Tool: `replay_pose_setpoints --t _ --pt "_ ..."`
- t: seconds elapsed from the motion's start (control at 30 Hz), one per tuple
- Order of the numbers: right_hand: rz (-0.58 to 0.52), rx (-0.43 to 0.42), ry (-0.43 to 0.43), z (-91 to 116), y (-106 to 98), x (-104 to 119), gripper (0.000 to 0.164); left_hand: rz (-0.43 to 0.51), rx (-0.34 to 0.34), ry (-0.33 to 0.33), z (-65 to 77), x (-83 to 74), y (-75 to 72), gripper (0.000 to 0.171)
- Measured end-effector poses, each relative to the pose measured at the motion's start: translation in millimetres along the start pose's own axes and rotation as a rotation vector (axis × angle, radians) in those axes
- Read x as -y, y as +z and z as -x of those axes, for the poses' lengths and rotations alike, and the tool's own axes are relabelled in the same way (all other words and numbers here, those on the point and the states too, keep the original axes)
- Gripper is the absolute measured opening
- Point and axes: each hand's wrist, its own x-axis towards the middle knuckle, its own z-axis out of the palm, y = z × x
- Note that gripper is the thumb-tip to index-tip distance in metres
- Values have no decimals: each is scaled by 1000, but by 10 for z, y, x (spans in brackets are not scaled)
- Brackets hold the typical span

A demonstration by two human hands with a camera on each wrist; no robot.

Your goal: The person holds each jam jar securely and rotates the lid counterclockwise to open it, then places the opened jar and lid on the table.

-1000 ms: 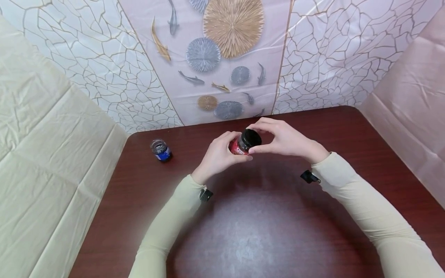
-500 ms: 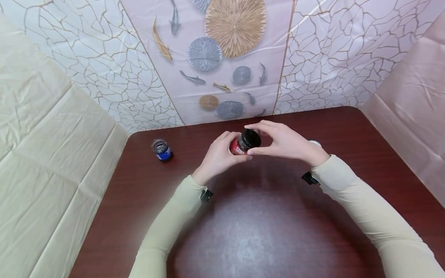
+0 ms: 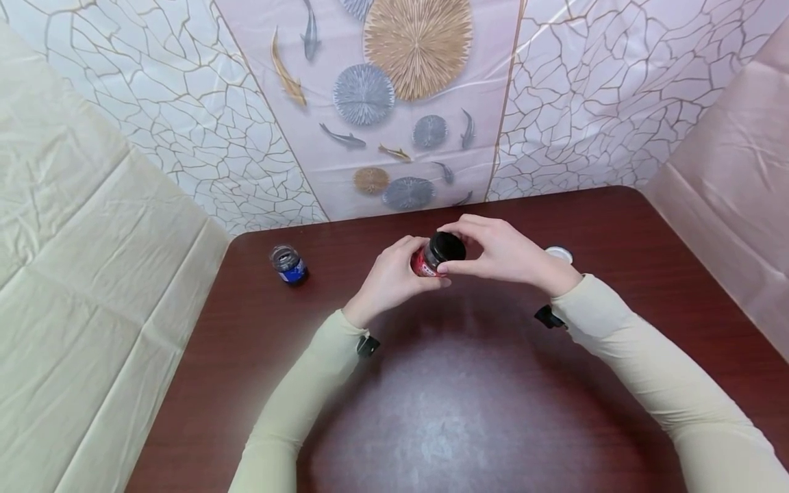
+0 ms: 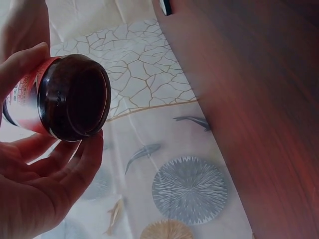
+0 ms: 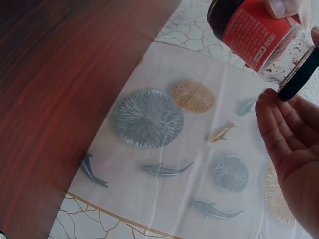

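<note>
My left hand [image 3: 390, 277] grips a glass jar [image 3: 425, 263] with a red label, held tilted above the table. Its dark lower end faces the camera in the left wrist view, where fingers [image 4: 82, 169] curl under it. On the jar's mouth sits a black lid [image 3: 447, 247]. My right hand [image 3: 502, 250] holds this lid between thumb and fingers, its fingertips [image 5: 269, 97] touching the rim in the right wrist view. Reddish bits cling to the clear glass neck [image 5: 286, 55] beside the lid.
A second small jar [image 3: 292, 267], with a blue label and no lid, stands at the table's back left. Behind my right wrist lies a white round lid [image 3: 559, 255]. The dark red table [image 3: 431, 411] meets patterned cloth walls [image 3: 573, 123] at the back and sides.
Both hands stay at the jar, with the right hand shifting slightly around the black lid. The white lid, hidden behind the right wrist one second ago, now shows.
</note>
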Motion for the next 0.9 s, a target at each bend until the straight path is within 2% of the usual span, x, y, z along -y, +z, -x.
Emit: replay_pose_setpoints --t 0.23,0.47,0.9 --pt "16 -42 -76 10 30 -13 47 48 13 12 14 11 15 54" --pt "-40 -112 -157 -5 -14 21 51 42 -43 54 26 -31 -19 52" --pt "-41 -97 -192 -3 -52 14 48 81 -11 85 19 -59 -43 54"
